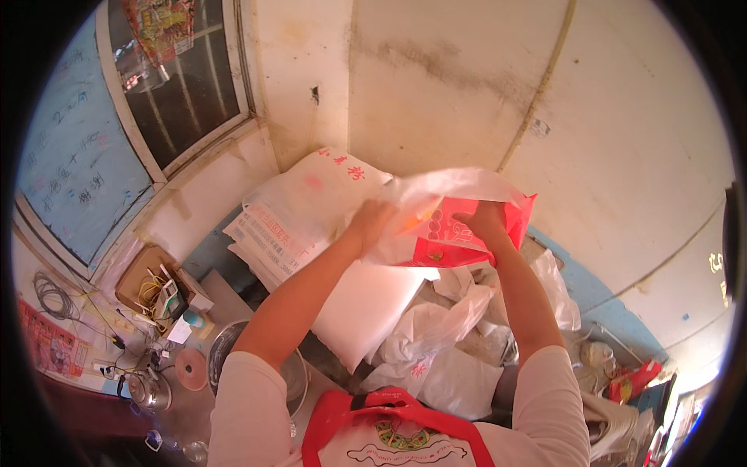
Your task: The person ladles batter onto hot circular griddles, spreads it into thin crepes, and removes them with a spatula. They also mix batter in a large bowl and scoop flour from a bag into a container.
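A large red and clear plastic bag [452, 225] hangs between my hands above the stacked sacks. My left hand [372, 225] is at the bag's left edge, blurred, so its grip is hard to make out. Inside the bag's red part is my right hand [487, 222], its thumb spread and its fingers partly hidden by the bag. Under and left of the bag lies a pile of full white woven sacks [362, 309] with red printing. Crumpled white plastic bags [432, 327] lie below it. I wear a red apron [397, 400] over a white shirt.
To the left are a cardboard box [143, 274] with cables, a metal kettle [150, 388], a pink disc [191, 369] and a large metal pot [224, 350]. A barred window [175, 87] and stained walls rise behind. A red packet [635, 381] lies at the right.
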{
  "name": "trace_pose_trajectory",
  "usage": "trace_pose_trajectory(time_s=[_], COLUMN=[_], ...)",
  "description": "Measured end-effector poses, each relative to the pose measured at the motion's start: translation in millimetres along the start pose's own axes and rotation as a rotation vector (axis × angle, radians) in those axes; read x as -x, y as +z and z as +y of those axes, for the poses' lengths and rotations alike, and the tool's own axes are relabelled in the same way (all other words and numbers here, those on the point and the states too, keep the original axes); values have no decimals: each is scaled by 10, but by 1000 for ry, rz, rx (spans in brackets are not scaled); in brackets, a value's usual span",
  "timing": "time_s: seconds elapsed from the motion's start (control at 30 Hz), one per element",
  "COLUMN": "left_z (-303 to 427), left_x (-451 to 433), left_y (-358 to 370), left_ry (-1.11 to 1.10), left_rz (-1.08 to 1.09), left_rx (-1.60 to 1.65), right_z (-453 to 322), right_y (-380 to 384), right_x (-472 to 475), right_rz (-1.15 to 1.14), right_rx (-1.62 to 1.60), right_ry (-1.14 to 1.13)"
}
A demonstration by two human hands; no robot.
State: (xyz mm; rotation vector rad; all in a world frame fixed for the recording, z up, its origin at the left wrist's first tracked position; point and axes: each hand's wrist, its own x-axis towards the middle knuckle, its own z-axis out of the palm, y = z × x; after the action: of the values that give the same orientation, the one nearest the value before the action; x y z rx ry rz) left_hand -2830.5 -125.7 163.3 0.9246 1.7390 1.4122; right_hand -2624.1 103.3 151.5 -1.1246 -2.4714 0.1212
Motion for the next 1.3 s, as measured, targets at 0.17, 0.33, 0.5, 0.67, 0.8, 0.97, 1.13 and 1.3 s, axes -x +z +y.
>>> trace_pose_trajectory(time_s=[0.17,0.33,0.5,0.67,0.8,0.97,1.13,1.3], left_z=[343,598,387,248,-46,-782,-2004,-924], left_x=[12,-63,-781,-1352,-1778,-1720,-1482,-1520], left_y=[206,44,233,135,-241,-517,-528,-531], left_ry=[-130,-295,-219,-199,-253,-364,-306,147], left_rz=[-419,-515,-553,-461,-106,330,389,386], left_rx=[81,388,784,1134,910,39,-847,-849], right_z=[369,-176,323,541,660,802,-261,-338], right_y=[452,425,1180,1383,1531,1838,1578,1747], right_x=[-1080,-1195,-1491,-1444,-1239,-563,-225,-50], right_rz=[-128,-237,-345,-743,-1022,-937,-570,-643], right_rx=[42,-11,-456,-780,-1160,-1636,-1904,-1957], right_ry=[-204,-201,-469,-176,213,466,768,1052])
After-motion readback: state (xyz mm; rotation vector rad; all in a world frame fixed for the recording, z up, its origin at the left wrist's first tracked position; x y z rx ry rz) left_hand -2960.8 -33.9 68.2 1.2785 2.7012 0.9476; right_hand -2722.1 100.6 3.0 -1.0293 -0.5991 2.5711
